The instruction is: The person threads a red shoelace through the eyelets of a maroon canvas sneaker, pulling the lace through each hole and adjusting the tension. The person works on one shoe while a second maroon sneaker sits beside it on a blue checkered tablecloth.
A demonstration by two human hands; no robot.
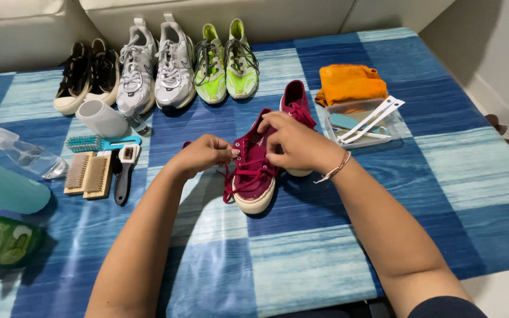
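Blue checked cloth (431, 176) covers the surface before us, and a pale sofa (254, 15) runs along its far edge. Against that edge stand three pairs of shoes in a row: black sneakers (86, 73) at the left, grey-white runners (155, 65) in the middle, neon green shoes (226, 59) at the right.

Near the middle lies the maroon sneaker (253, 168), toe towards us, with its mate (296, 97) just behind it. Our left hand (204, 154) pinches a lace at the sneaker's left side, its grip closed on that lace. Our right hand (293, 141) rests over the tongue and eyelets, fingers closed on the lacing; a thin bracelet (334, 169) circles that wrist.

To the right sits a folded orange cloth (349, 82), touching a clear plastic tray (391, 132) that holds white sticks and a teal piece. At the left we see a teal bottle (4, 188), a clear spray bottle (22, 153), a green pouch (1, 241), a white cup (101, 118) on its side, two wooden brushes (88, 174), a black-handled brush (124, 174) and a teal brush (95, 142).
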